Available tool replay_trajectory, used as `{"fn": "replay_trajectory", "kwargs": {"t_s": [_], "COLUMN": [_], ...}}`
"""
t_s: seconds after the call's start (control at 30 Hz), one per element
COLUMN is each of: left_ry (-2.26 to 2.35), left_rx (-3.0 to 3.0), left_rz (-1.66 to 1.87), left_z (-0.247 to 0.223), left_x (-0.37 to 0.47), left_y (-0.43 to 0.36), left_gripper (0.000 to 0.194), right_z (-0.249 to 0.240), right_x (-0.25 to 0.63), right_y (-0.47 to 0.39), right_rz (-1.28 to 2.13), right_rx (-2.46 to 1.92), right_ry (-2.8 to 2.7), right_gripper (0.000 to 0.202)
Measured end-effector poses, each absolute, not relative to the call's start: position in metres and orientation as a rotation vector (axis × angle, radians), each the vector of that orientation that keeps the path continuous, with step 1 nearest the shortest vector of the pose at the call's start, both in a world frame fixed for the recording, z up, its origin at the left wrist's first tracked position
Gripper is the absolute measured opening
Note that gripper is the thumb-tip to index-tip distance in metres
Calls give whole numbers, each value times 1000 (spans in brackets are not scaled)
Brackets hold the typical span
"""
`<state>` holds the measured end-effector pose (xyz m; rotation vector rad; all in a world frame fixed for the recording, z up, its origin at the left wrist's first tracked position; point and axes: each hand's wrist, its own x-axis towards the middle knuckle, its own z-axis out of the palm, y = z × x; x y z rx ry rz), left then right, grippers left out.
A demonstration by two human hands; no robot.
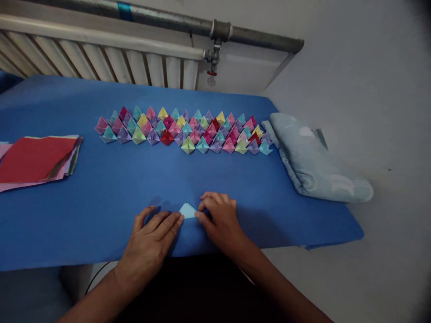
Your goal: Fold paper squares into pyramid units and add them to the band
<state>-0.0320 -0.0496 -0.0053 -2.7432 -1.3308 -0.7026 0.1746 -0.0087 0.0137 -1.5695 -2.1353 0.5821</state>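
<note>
A small light blue folded paper [187,211], roughly triangular with its point away from me, lies on the blue cloth surface [134,179] near the front edge. My left hand [150,240] has its thumb and fingertips closed on the paper's left corner. At the right corner, my right hand [220,220] pinches the paper between thumb and forefinger, its other fingers curled. Farther back stand rows of folded paper pieces [166,137] in pink, purple, yellow, green, red and blue.
A stack of coloured paper sheets [37,159], red on top, lies at the left. On the right is a folded grey-blue blanket [316,161] beside the wall. A white radiator [101,42] and a metal pipe [168,18] run behind the surface.
</note>
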Motion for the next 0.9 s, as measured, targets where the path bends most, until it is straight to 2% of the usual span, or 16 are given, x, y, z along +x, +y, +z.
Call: {"fn": "replay_trajectory", "kwargs": {"t_s": [0.13, 0.3, 0.53, 0.67, 0.9], "left_ry": [-1393, -1348, -1201, -1138, -1151], "left_rx": [-2698, -2779, -3098, -3116, -2945], "left_rz": [-730, -622, -318, -298, -233], "left_z": [0, 10, 20, 22, 19], "left_x": [-25, -18, -22, -22, -16], "left_y": [-46, -16, 27, 34, 19], "left_gripper": [34, 23, 7, 8, 23], "right_z": [12, 10, 9, 9, 9], "right_x": [176, 184, 199, 202, 198], "right_y": [-8, -10, -17, -16, -14], "right_rz": [626, 690, 756, 773, 792], "right_rx": [-1577, -1548, -1516, -1470, -1488], "right_ry": [-2075, -1903, -1809, -1813, -1750], "right_gripper": [7, 20, 14, 13, 9]}}
